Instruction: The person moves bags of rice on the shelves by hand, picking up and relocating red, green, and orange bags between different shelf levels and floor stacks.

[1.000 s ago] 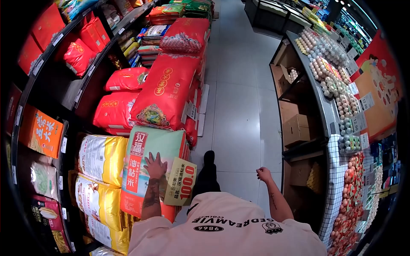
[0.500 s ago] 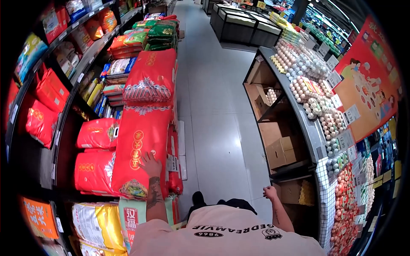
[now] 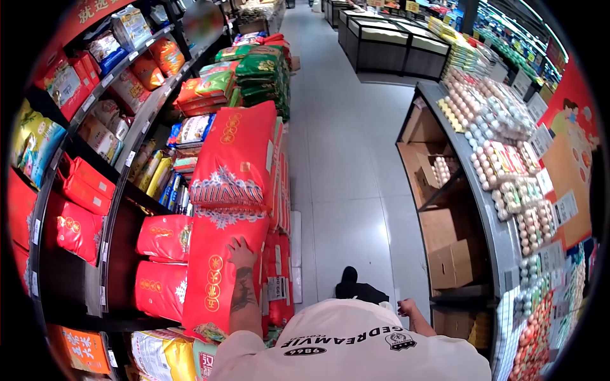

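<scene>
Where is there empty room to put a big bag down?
The grey floor between the red sacks and the egg counter is bare. The shelves on the left are packed, and eggs cover the countertop. The left hand lies flat on a red sack.

Moves left hand (image 3: 241,252) off the green rice bag (image 3: 204,363) and up onto the red sack (image 3: 216,286), palm flat near its top; pulls right hand (image 3: 406,307) in beside the shirt (image 3: 356,343).
</scene>
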{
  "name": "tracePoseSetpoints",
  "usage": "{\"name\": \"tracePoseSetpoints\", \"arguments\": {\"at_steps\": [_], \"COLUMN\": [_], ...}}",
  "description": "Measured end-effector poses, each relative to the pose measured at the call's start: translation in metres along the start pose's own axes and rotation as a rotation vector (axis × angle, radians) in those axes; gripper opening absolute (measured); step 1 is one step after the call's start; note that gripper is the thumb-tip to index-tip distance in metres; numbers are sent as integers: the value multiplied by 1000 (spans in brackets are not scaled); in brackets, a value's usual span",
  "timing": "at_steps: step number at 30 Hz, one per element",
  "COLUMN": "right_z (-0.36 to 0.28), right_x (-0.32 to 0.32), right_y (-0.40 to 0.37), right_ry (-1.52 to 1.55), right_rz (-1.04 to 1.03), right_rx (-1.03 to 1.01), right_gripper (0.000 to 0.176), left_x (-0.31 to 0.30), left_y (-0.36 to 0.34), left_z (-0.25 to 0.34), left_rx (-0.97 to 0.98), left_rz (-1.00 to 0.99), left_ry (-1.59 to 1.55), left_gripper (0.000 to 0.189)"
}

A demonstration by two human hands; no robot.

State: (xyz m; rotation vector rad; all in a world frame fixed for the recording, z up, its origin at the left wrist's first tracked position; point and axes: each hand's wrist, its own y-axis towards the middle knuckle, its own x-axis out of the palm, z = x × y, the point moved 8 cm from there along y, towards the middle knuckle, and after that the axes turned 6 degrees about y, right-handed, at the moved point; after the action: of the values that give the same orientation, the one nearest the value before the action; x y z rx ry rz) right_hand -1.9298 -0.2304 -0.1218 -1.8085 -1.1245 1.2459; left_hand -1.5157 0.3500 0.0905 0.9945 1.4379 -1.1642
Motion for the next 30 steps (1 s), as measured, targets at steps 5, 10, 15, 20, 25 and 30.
{"name": "tracePoseSetpoints", "arguments": {"at_steps": [5,10,15,20,25,30], "right_z": [-190,-395,-507,-541,-510,-534], "right_x": [-20,-64,-66,-58,-73,-70], "right_y": [58,72,76,115,177,177], "right_ry": [-215,-109,37,9,-59,138], "right_rz": [-33,49,-36,-33,57,90], "right_rx": [-312,-650,-690,-528,-293,-108], "right_gripper": [25,27,22,22,22,22], "left_x": [-17,-47,-94,-151,-162,-167], "left_y": [48,67,130,224,376,510], "left_z": [12,30,73,138,204,270], "left_rx": [-35,-65,29,-16,75,199], "left_rz": [-190,300,531,683,550,627], "left_ry": [-254,-628,-629,-318,-185,4], "left_gripper": [47,33,25,35,47,52]}}
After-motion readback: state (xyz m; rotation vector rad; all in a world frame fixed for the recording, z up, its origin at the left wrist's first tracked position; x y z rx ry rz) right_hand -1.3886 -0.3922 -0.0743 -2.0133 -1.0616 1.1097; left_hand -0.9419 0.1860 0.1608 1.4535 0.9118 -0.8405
